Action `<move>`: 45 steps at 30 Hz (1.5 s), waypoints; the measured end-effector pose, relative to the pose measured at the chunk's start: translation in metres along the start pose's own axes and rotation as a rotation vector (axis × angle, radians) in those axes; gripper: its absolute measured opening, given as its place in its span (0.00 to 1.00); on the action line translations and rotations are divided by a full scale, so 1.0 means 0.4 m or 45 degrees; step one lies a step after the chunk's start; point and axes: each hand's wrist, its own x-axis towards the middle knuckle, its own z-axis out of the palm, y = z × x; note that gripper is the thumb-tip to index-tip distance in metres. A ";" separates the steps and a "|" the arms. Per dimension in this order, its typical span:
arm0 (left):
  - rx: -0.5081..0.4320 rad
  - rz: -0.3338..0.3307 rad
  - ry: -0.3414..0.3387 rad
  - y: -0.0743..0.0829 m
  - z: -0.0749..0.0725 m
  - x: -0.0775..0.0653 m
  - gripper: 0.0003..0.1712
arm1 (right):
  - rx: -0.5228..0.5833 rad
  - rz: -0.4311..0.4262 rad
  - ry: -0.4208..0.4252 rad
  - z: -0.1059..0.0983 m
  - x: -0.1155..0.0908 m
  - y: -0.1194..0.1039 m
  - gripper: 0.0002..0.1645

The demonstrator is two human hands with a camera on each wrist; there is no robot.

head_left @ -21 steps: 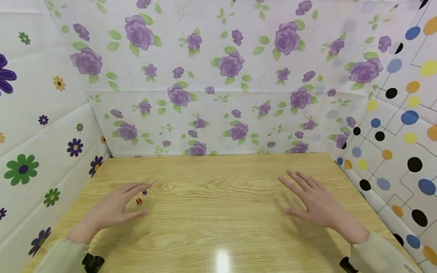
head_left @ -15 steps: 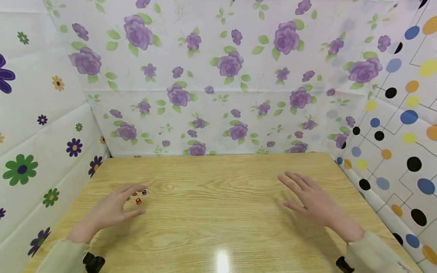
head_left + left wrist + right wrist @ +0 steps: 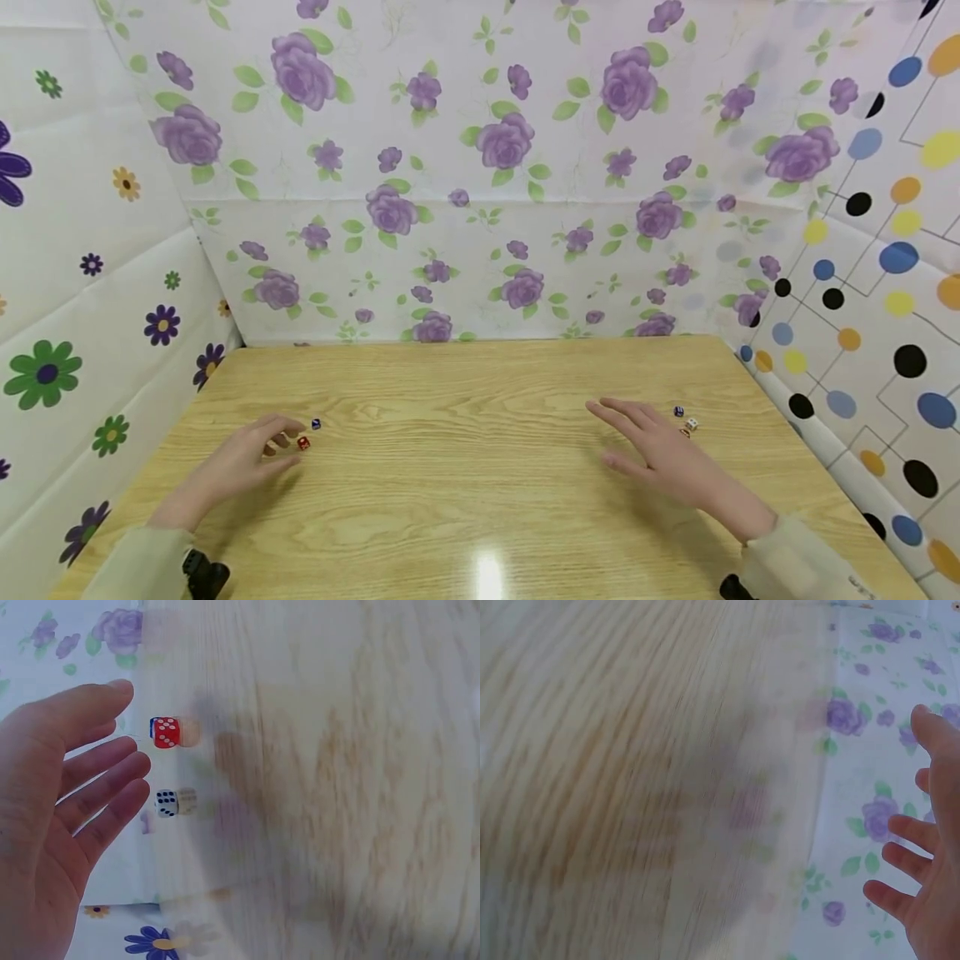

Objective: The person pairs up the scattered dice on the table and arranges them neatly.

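Left hand [image 3: 238,463], right hand [image 3: 666,457]: loose, empty; a careless left nudge could roll the red die [image 3: 303,443] beside its fingertips

A red die [image 3: 166,733] has white dots, a white die [image 3: 166,803] black ones, a blue die [image 3: 316,424] white marks. The table [image 3: 465,467] is yellowish wood with brown grain. The back cloth [image 3: 480,179] is white with purple roses and green leaves; the left cloth [image 3: 97,308] bears purple, green and orange flowers, the right cloth [image 3: 870,333] blue, black, yellow and orange spots. The sleeves [image 3: 138,567] are cream.
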 end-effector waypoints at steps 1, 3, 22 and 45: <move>-0.004 -0.002 0.000 -0.003 0.002 0.002 0.19 | 0.008 -0.005 -0.004 0.001 0.000 -0.005 0.42; -0.008 -0.007 -0.004 -0.010 0.006 0.005 0.17 | 0.024 -0.009 -0.015 0.000 0.002 -0.016 0.42; -0.012 -0.158 -0.085 -0.040 0.041 0.025 0.11 | -0.011 -0.141 0.021 0.001 -0.007 -0.080 0.40; -0.014 -0.204 0.005 -0.025 0.057 0.035 0.03 | -0.017 -0.179 0.004 0.020 0.000 -0.085 0.44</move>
